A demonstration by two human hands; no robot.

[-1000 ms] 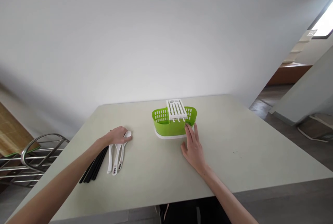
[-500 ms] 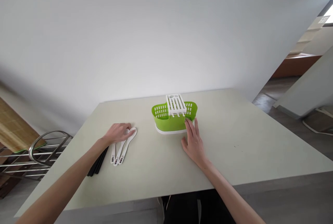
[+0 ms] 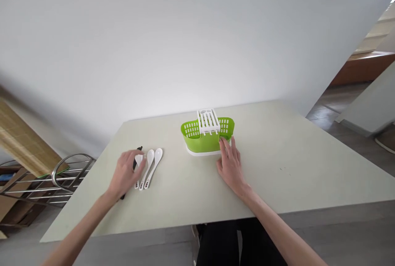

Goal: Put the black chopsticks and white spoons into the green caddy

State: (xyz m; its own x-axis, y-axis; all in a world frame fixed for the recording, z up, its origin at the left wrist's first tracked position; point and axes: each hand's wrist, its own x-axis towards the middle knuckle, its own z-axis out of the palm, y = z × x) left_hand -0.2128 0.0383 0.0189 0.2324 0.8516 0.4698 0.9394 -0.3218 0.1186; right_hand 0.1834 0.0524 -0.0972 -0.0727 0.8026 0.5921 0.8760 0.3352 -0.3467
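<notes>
A green plastic utensil basket (image 3: 200, 145) with a white base and a white slotted rack (image 3: 209, 121) across its middle stands on the table. My right hand (image 3: 232, 171) holds its front right rim, fingers bent over the edge and thumb in front. To the left, three white spoons lie side by side, bowls away from me; the rightmost spoon (image 3: 154, 167) is fully visible. My left hand (image 3: 125, 173) hovers over the leftmost spoon, thumb and fingers parted, with nothing visible in its grasp. Black chopsticks (image 3: 122, 197) lie mostly hidden under that hand.
A pale table (image 3: 185, 204) stands against a white wall (image 3: 191, 43). Left of the table is a metal rack (image 3: 61, 175) with a rolled bamboo mat (image 3: 27, 142) beside it. Small dark marks (image 3: 284, 170) show on the tabletop at right.
My left hand has drawn back left from the spoon bowls and its fingers have parted, uncovering more of the spoons. My right hand stays at the basket; the view has shifted slightly.
</notes>
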